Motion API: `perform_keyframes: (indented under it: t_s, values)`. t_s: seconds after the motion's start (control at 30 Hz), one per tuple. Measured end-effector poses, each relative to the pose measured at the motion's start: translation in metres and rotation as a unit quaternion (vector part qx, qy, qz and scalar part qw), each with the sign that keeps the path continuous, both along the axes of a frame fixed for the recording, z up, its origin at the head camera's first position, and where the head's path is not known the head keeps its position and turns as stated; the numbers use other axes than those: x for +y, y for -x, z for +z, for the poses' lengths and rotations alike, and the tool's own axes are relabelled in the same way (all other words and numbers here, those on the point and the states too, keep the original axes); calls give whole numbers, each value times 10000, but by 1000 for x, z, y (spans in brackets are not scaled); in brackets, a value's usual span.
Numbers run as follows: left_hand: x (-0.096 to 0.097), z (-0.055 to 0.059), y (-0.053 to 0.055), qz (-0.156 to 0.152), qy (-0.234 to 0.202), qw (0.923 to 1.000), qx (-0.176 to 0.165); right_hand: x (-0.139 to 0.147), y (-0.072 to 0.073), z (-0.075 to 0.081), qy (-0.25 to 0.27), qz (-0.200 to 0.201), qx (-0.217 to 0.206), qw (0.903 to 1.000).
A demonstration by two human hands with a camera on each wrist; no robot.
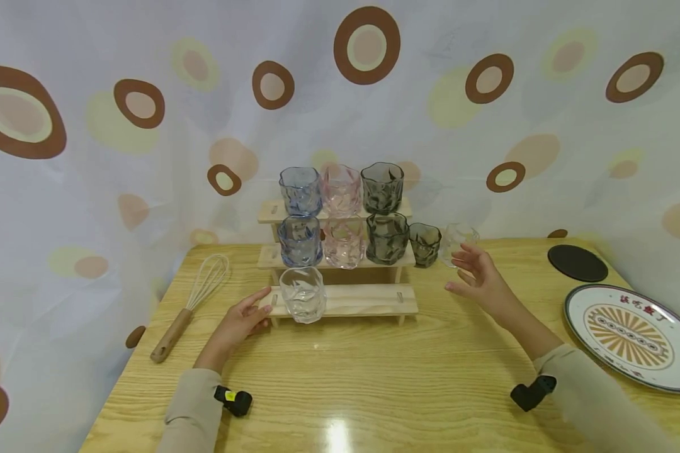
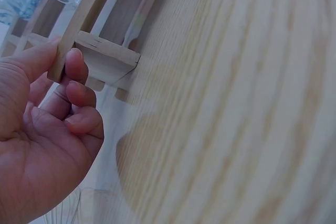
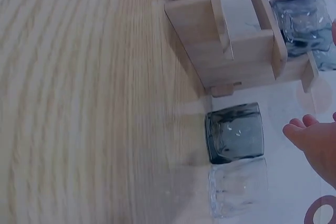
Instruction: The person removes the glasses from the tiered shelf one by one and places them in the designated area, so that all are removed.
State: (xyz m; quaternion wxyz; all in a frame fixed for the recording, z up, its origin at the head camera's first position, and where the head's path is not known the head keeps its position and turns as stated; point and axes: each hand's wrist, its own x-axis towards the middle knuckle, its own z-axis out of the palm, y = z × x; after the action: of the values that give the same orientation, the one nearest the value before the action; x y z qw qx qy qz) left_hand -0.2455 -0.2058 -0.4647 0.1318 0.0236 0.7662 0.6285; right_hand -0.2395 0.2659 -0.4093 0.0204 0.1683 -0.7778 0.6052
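Observation:
My left hand [image 1: 241,321] pinches the left end of the lowest board of a three-step wooden rack [image 1: 368,301]; in the left wrist view its thumb and fingers [image 2: 76,66] curl round the board's end. Beside that hand a clear glass [image 1: 303,296] stands on the lowest step. Blue, pink and grey glasses fill the two upper steps, among them a grey glass [image 1: 388,239]. My right hand [image 1: 481,280] is raised with spread, gently bent fingers, holding nothing. Just beyond it a second clear glass [image 1: 459,238] stands on the table, next to a small grey glass [image 3: 234,132].
At the left lies a whisk [image 1: 184,314] with a brown handle. To the right are a patterned oval plate [image 1: 578,327] and a black round mat [image 1: 578,263]. A dotted curtain [image 1: 317,132] hangs behind the wooden table [image 1: 374,390].

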Motion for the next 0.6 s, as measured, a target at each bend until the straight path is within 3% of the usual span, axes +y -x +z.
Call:
perform_keyframes:
  t_s: [0.3, 0.6]
  values:
    - [0, -2, 1, -22, -72, 10000, 36, -38, -14, -13, 310, 675, 91, 9972]
    - [1, -2, 0, -28, -165, 9999, 26, -75, -17, -28, 621, 1278, 85, 9898]
